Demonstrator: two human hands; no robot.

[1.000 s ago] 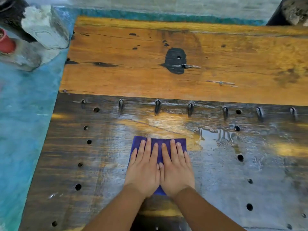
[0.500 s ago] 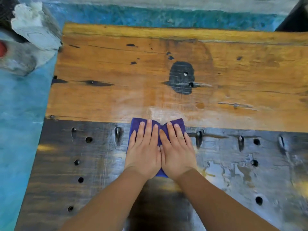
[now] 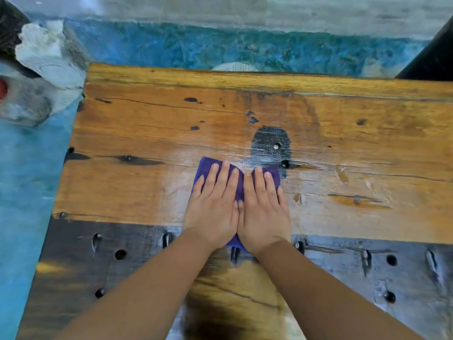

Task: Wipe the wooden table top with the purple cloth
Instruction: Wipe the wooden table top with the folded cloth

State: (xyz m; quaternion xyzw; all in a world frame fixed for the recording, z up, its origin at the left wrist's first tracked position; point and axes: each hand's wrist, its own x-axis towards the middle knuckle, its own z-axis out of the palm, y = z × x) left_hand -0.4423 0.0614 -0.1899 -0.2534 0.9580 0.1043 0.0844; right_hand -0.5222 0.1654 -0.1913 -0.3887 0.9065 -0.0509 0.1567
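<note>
Head view: one purple cloth lies at centre on the wooden table top. Two hands, the left hand and right hand, press flat on it, fingers extended toward 12 o'clock, thumbs touching, clenching nothing.

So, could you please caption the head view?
Both hands press the purple cloth flat on the wooden table top.

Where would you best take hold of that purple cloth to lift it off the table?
Probably at the far left corner of the purple cloth, coming from the far side. The cloth lies flat on the orange plank, and the left hand and right hand press down most of it, so only the far edge and corners show beyond the fingers.
</note>
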